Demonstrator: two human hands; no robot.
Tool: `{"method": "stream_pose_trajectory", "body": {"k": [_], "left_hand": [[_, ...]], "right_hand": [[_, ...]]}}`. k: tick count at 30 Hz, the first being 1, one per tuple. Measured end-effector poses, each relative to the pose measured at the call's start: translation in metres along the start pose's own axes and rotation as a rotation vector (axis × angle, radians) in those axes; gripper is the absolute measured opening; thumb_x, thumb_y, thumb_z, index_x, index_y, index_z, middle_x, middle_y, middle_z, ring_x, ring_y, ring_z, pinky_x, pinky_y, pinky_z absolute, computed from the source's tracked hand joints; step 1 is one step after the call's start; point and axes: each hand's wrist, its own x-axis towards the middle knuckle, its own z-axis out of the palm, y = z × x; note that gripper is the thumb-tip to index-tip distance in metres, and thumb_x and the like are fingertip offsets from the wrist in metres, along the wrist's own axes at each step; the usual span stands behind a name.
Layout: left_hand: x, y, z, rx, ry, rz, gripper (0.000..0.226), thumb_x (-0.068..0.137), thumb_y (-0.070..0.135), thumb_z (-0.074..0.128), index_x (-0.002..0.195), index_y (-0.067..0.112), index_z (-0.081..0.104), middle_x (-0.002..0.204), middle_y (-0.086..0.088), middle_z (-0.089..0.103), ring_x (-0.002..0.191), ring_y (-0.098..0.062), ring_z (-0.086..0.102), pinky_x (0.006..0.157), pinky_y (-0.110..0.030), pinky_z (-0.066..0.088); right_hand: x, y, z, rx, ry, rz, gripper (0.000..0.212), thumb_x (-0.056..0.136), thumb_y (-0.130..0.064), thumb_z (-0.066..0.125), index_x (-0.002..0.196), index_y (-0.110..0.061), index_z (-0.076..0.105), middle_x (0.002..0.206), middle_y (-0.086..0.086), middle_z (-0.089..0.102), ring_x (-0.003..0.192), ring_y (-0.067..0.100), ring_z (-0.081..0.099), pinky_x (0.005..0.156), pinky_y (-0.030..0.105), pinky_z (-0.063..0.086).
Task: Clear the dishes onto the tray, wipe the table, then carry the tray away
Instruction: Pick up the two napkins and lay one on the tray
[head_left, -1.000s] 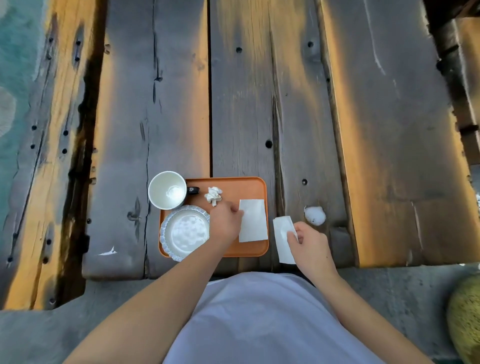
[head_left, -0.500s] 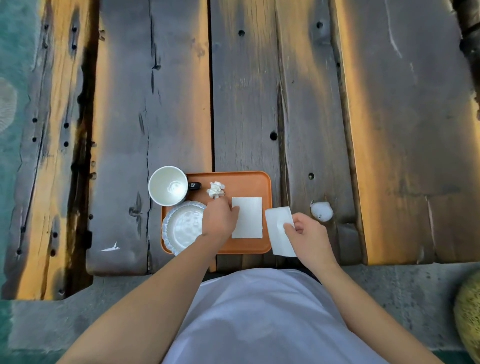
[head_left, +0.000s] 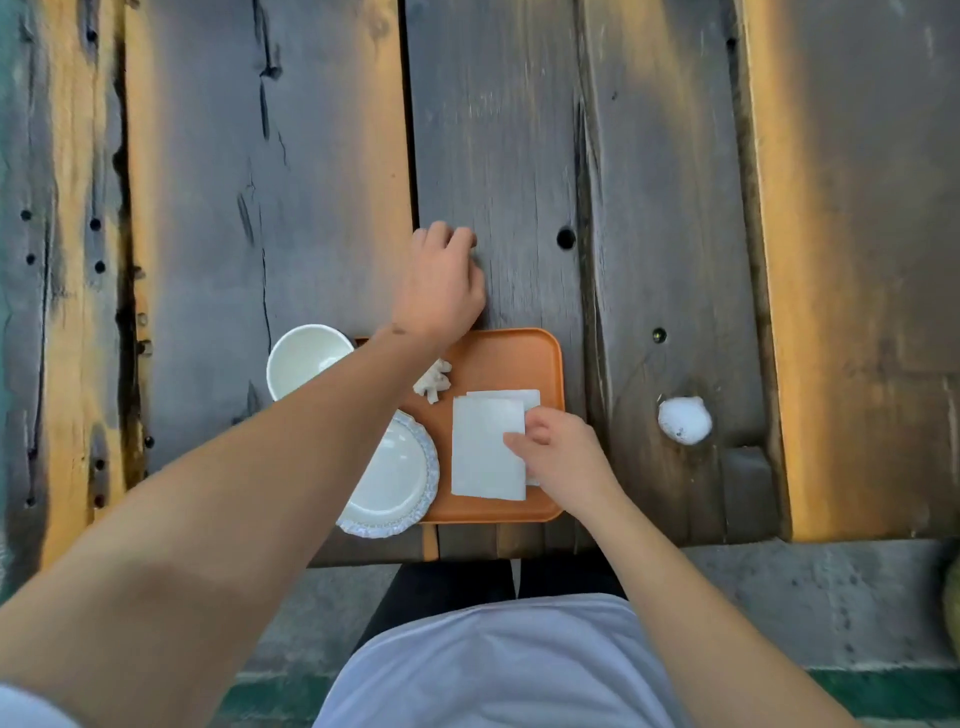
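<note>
Looking down past a pale shirt (head_left: 498, 670) and both forearms to the near edge of a weathered plank tabletop (head_left: 519, 156).

Nearest: right hand (head_left: 566, 457) over the near right part of the orange tray (head_left: 519, 358). Grip narrow, thumb and fingertips pinched on the right edge of a flat white napkin (head_left: 485, 447). The napkin lies on the tray floor, long axis running near to far, on top of a second napkin (head_left: 527, 397) whose far edge peeks out beyond it.

Left of the napkins: a white plate with a patterned rim (head_left: 400, 483), sitting at the tray's near left corner and overhanging its edge. The left forearm crosses part of it.

Farther in: a crumpled scrap of tissue (head_left: 434, 382) on the tray floor, just beyond the plate. A white cup (head_left: 304, 358) stands at the tray's far left corner; whether it rests on the tray or on the wood beside it, cannot tell, since the forearm covers that corner.

Off the tray: a crumpled white tissue ball (head_left: 684, 420) on the bare planks, to the right of the tray and clear of it. It lies right and slightly beyond the right hand, so that hand is much the nearer. Likely the last loose item to collect.

Farthest: left hand (head_left: 441, 283) reaches past the tray's far rim, knuckles up, fingers curled down onto the wood. Anything under the palm is hidden; cannot tell whether that grip holds something.
</note>
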Motion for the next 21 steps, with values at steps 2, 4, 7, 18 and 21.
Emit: {"method": "stream_pose_trajectory", "body": {"k": [2, 4, 7, 18, 21], "left_hand": [[0.013, -0.001, 0.007, 0.072, 0.016, 0.060, 0.033, 0.089, 0.018, 0.047, 0.114, 0.004, 0.062, 0.117, -0.017, 0.058, 0.109, -0.038, 0.053, 0.090, -0.047, 0.046], [0.024, 0.000, 0.015, 0.115, 0.039, 0.107, 0.037, 0.086, 0.020, 0.047, 0.117, 0.006, 0.061, 0.123, -0.015, 0.058, 0.116, -0.037, 0.053, 0.090, -0.045, 0.046], [0.034, 0.000, 0.028, 0.141, 0.072, 0.143, 0.044, 0.088, 0.023, 0.045, 0.128, 0.009, 0.058, 0.139, -0.015, 0.054, 0.134, -0.036, 0.047, 0.105, -0.045, 0.041], [0.049, -0.011, 0.048, 0.187, 0.196, 0.177, 0.052, 0.092, 0.027, 0.043, 0.142, 0.017, 0.054, 0.156, -0.013, 0.043, 0.148, -0.033, 0.034, 0.121, -0.047, 0.025], [0.050, -0.012, 0.049, 0.193, 0.203, 0.183, 0.052, 0.091, 0.028, 0.044, 0.141, 0.018, 0.054, 0.156, -0.012, 0.043, 0.149, -0.032, 0.034, 0.121, -0.047, 0.025]], "right_hand": [[0.004, 0.008, 0.004, -0.279, 0.152, -0.088, 0.019, 0.094, -0.031, 0.060, 0.078, -0.022, 0.056, 0.074, -0.005, 0.063, 0.071, 0.015, 0.063, 0.063, 0.033, 0.055], [0.006, 0.012, 0.005, -0.443, 0.256, -0.157, 0.015, 0.093, -0.034, 0.060, 0.084, -0.021, 0.059, 0.072, -0.007, 0.062, 0.067, 0.017, 0.062, 0.067, 0.036, 0.056], [0.005, 0.013, 0.004, -0.478, 0.312, -0.200, 0.014, 0.093, -0.037, 0.062, 0.093, -0.023, 0.063, 0.082, -0.009, 0.065, 0.072, 0.013, 0.064, 0.067, 0.032, 0.057], [0.009, 0.018, 0.003, -0.471, 0.387, -0.163, 0.015, 0.092, -0.040, 0.063, 0.096, -0.026, 0.060, 0.078, -0.010, 0.059, 0.062, 0.007, 0.057, 0.060, 0.025, 0.054], [0.013, 0.018, 0.012, -0.507, 0.464, -0.198, 0.022, 0.090, -0.042, 0.065, 0.102, -0.024, 0.065, 0.088, -0.007, 0.063, 0.071, 0.009, 0.060, 0.062, 0.022, 0.052]]}}
